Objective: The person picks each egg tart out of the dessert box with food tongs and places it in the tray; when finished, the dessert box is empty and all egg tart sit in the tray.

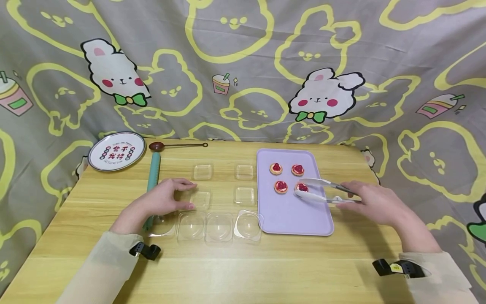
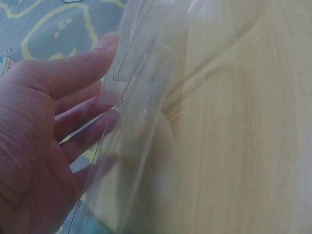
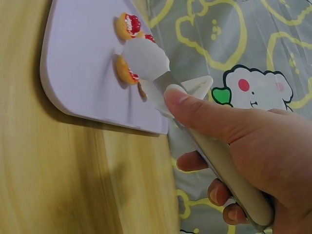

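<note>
My left hand (image 1: 162,196) reaches to a small clear plastic container (image 1: 200,200), thumb and fingers spread at its left side. In the left wrist view, loosely extended fingertips touch the see-through container (image 2: 134,92) along its edge. My right hand (image 1: 373,202) grips a pair of tongs (image 1: 314,197) by the handle. The tongs' white tips straddle a berry-topped tart (image 1: 302,186) at the right of a lilac tray (image 1: 292,219). Nearby on that tray sit three more tarts, one being the front-left tart (image 1: 281,187). The right wrist view has the thumb on top of the handle (image 3: 209,151).
More clear containers (image 1: 219,227) stand in a front row and behind. Under my left forearm lies a green rolling pin (image 1: 153,169). A brown spoon (image 1: 157,146) is at the back, beside a white plate (image 1: 115,152). A patterned curtain (image 1: 243,71) hangs behind the wooden table (image 1: 228,270).
</note>
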Tool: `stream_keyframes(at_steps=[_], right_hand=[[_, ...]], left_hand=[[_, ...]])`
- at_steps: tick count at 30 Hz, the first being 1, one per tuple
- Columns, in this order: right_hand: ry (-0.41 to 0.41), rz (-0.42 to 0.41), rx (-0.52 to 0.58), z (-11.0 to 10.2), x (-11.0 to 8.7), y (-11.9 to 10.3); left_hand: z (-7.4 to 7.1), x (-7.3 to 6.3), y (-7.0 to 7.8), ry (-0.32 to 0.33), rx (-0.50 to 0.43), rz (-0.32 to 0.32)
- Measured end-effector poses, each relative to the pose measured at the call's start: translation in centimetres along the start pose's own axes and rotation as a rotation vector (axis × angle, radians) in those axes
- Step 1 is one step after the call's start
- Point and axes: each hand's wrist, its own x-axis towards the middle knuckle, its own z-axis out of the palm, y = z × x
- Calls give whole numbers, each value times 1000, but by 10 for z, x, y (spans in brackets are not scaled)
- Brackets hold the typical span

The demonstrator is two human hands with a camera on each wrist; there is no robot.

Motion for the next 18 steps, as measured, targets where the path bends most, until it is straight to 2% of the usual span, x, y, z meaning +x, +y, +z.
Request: stream_keyframes(at_steps=[10, 18], right_hand=[[53, 23, 62, -7, -11, 7], [163, 53, 98, 1, -16, 16]], left_hand=[[0, -1, 1, 2, -6, 0], [0, -1, 1, 8, -7, 7]])
